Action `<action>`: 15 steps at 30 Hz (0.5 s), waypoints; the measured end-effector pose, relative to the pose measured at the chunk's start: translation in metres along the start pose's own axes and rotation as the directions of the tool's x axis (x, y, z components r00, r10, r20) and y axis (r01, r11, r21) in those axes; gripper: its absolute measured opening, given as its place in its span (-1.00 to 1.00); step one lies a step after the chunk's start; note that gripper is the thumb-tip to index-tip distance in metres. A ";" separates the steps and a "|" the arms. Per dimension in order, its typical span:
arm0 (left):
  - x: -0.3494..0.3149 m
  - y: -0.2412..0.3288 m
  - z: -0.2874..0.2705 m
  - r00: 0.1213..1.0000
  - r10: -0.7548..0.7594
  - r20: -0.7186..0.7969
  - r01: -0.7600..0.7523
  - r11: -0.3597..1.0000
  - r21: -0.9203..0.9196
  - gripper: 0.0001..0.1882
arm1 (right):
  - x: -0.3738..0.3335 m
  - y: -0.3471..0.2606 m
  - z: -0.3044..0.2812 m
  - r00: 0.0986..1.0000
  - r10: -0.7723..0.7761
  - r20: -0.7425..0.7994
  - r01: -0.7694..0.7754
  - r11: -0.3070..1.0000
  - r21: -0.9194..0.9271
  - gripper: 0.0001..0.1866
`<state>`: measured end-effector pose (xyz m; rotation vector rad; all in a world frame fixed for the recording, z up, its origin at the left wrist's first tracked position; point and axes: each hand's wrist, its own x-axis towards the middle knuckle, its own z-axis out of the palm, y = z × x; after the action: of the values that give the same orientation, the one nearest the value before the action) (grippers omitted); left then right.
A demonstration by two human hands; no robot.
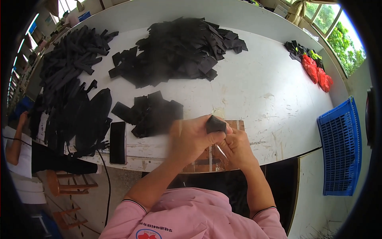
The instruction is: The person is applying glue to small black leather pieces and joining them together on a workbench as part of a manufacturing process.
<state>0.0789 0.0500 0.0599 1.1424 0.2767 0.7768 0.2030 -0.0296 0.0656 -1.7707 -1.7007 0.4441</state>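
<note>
A small folded piece of black fabric [216,124] is gripped between my hands, above the front edge of the white table. My left hand [191,137], partly blurred, pinches it from the left with the thumb across its lower edge. From the right, my right hand [238,145] closes on it, fingertips touching the left ones. A thin, shiny, pointed thing shows below the right fingers; its kind I cannot make out. Beneath the hands lies a brown board [203,161] with pale strips. Just left of them is a small pile of black fabric pieces [153,113].
A large heap of black pieces [179,49] covers the table's back; long black strips [71,59] fill its left. A dark phone [117,142] lies near the front edge. Red bags [310,69] sit far right, above a blue crate [340,147]. Another person's arm [16,143] shows at left.
</note>
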 end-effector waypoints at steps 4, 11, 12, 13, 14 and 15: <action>0.008 0.018 0.015 0.986 -0.118 0.117 0.067 0.927 0.368 -0.84 | -0.017 0.032 0.028 0.992 -0.034 -0.122 0.071 0.947 0.314 -0.91; 0.005 0.018 0.013 0.968 0.132 0.212 -0.236 0.763 0.601 -0.86 | -0.017 0.048 0.055 0.991 0.022 -0.134 0.028 0.933 0.359 -0.92; 0.007 0.018 0.012 0.988 0.017 0.154 -0.116 0.740 0.663 -0.86 | -0.015 0.050 0.055 0.989 0.005 -0.148 0.048 0.934 0.354 -0.92; 0.009 0.017 0.012 0.992 -0.094 0.088 0.003 0.700 0.714 -0.85 | -0.015 0.051 0.055 0.986 -0.012 -0.163 0.069 0.935 0.347 -0.92; 0.009 0.012 0.011 0.992 -0.093 0.090 0.001 0.700 0.714 -0.85 | -0.018 0.047 0.054 0.985 -0.060 -0.164 0.104 0.955 0.278 -0.89; 0.006 0.008 0.010 0.994 0.034 0.106 -0.096 0.743 0.662 -0.85 | -0.016 0.043 0.052 0.984 -0.061 -0.167 0.107 0.954 0.279 -0.89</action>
<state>0.0860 0.0484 0.0721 1.8767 0.4667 0.6991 0.2011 -0.0328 -0.0039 -1.4776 -1.5109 0.4755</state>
